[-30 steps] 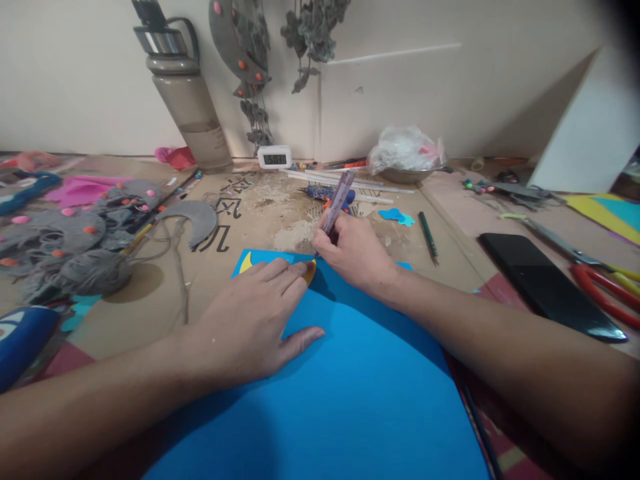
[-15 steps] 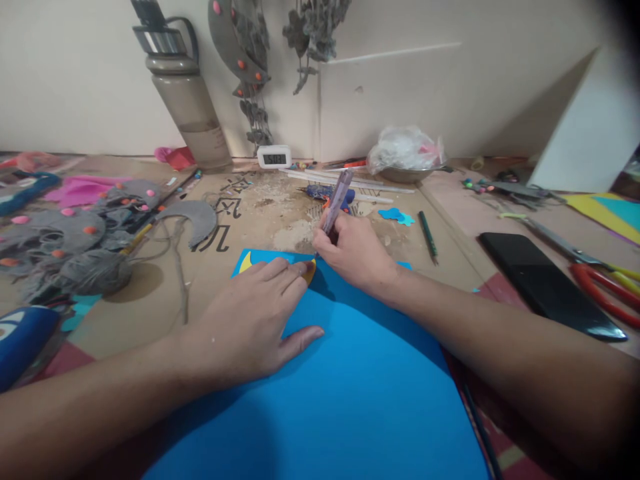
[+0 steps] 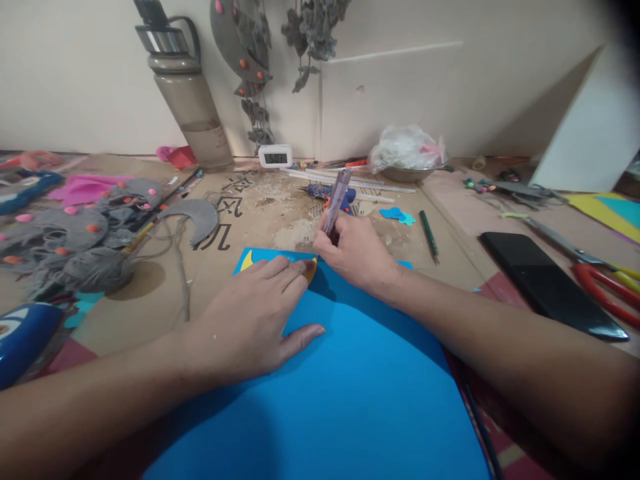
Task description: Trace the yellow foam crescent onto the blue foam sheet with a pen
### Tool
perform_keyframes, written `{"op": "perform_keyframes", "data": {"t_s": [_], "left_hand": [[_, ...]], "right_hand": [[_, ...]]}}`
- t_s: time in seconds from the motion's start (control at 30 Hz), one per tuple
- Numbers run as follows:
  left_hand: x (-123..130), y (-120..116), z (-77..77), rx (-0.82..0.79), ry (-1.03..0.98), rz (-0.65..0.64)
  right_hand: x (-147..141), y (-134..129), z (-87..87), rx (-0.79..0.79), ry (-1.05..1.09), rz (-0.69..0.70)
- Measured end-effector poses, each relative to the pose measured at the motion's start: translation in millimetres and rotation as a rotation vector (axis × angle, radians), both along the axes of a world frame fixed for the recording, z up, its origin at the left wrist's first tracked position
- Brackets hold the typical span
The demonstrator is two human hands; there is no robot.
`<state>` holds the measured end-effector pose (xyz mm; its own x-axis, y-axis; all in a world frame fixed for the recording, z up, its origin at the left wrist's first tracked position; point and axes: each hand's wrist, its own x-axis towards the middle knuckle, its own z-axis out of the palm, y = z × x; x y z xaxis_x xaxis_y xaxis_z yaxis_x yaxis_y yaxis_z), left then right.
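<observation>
A large blue sheet [image 3: 370,387], perhaps foam or card, lies in front of me. My left hand [image 3: 250,317] rests flat on it, palm down with the thumb spread, and presses on a yellow crescent [image 3: 312,272] near the far edge. Only the crescent's two pointed ends show; the fingers cover its middle. Pinched in my right hand [image 3: 360,253] is a pale purple pen [image 3: 339,197], held nearly upright. Its tip meets the sheet beside the crescent's right end.
Behind the sheet lie a blue glue gun [image 3: 320,192], blue cloud cutouts [image 3: 397,215] and a green pencil [image 3: 429,237]. A phone [image 3: 545,283] and red-handled scissors [image 3: 600,280] are at right. Grey felt pieces and yarn [image 3: 105,267] crowd the left, near a tall bottle [image 3: 195,113].
</observation>
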<state>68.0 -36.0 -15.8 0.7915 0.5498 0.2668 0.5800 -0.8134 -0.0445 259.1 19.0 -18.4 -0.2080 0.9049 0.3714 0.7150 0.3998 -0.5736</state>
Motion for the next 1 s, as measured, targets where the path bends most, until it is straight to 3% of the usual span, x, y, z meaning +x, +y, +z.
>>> {"op": "perform_keyframes", "data": {"t_s": [1.0], "left_hand": [[-8.7, -4.1, 13.4, -0.122, 0.036, 0.041]], "right_hand": [[-6.9, -17.7, 7.6, -0.014, -0.076, 0.065]]}}
